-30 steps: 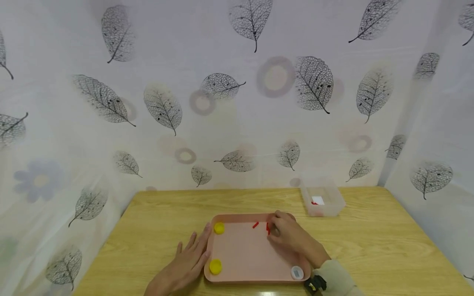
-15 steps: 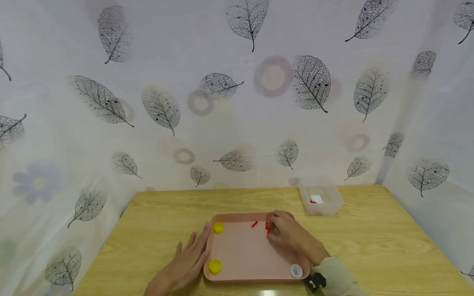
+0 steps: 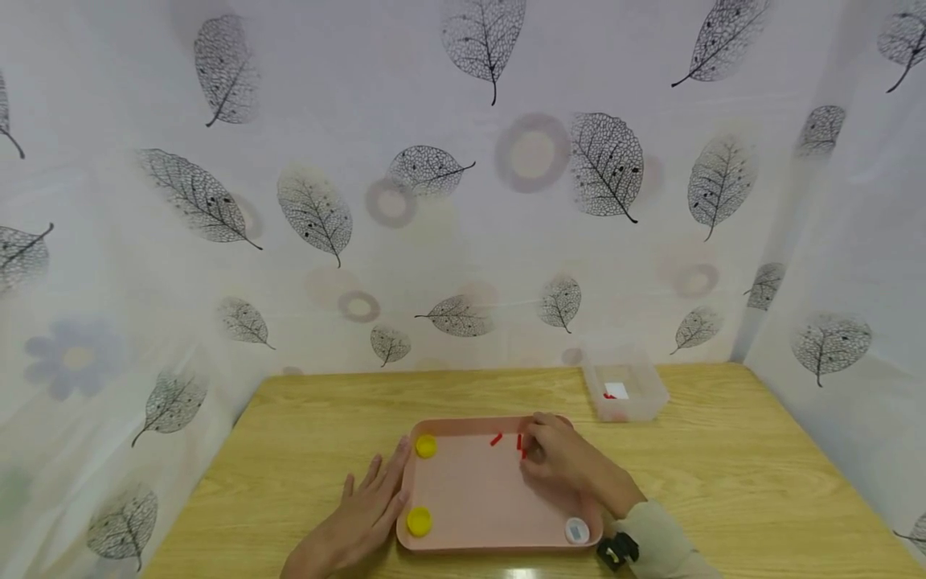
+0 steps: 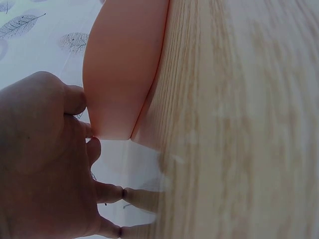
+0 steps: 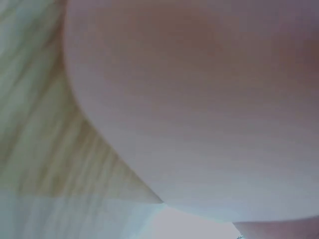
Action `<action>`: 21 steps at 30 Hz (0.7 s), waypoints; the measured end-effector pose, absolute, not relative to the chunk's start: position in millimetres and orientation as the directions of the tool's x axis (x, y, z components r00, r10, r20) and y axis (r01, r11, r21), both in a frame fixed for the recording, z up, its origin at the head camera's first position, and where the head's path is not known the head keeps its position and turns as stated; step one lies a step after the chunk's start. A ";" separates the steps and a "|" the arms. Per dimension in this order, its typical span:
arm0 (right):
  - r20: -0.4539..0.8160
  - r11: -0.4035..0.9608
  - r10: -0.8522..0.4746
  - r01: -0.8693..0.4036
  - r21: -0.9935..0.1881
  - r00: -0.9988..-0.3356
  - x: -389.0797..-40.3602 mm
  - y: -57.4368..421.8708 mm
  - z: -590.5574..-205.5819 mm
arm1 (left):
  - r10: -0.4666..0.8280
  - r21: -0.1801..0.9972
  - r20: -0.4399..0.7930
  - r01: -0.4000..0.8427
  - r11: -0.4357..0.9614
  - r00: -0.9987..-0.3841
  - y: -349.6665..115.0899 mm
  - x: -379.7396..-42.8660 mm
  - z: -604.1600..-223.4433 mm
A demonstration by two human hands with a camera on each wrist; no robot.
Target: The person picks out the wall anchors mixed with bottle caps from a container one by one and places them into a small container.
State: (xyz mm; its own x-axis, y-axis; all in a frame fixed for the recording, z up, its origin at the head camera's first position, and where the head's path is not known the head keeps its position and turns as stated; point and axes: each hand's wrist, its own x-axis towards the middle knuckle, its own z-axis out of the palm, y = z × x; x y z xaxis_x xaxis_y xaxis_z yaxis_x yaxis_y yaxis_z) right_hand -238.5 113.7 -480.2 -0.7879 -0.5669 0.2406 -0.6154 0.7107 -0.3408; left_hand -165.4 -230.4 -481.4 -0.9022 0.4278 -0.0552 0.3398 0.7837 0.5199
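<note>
My right hand (image 3: 560, 454) reaches over the right side of a pink tray (image 3: 470, 498), thumb and index finger pinching a small red stick (image 3: 524, 454). Another red stick (image 3: 519, 441) lies right by those fingertips, and a third red piece (image 3: 496, 440) rests slantwise to the left. Flat beside the tray's left wall, my left hand (image 3: 362, 511) has its fingers spread, with the thumb side touching the rim. In the left wrist view this hand (image 4: 45, 159) meets the tray's outer wall (image 4: 124, 69). The tray wall (image 5: 189, 124) fills most of the right wrist view, hiding the right fingers.
Two round yellow pieces (image 3: 419, 521) sit in the tray's left corners. A round white piece (image 3: 576, 531) with a grey face is in its near right corner. Behind, on the wooden table (image 3: 723, 474), stands a translucent box (image 3: 637, 410) containing red bits and a white square.
Both hands keep nearly the same places. At the right fingertips, the two red sticks show slightly more apart than before. The head view has shifted a little.
</note>
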 end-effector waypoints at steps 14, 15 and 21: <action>0.332 0.632 -0.544 -0.637 -0.442 -0.771 -231.2 125.3 -466.7 | 0.433 0.524 -0.058 0.341 0.780 -0.900 -229.9 -165.1 -482.2; 0.333 0.633 -0.537 -0.631 -0.448 -0.775 -230.6 126.5 -465.3 | 0.435 0.524 -0.058 0.344 0.779 -0.899 -230.2 -165.3 -482.8; 0.357 0.636 -0.497 -0.612 -0.471 -0.791 -228.3 136.2 -453.6 | 0.433 0.525 -0.059 0.341 0.780 -0.899 -230.4 -165.2 -482.6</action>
State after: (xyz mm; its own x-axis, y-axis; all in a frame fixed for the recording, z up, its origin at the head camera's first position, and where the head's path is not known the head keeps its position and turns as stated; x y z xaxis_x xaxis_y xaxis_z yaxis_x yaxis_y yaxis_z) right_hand -228.3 136.2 -453.6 -0.7910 -0.4970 0.3568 -0.6118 0.6355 -0.4710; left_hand -165.2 -230.4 -482.6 -0.8993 0.4332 -0.0592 0.3412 0.7799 0.5248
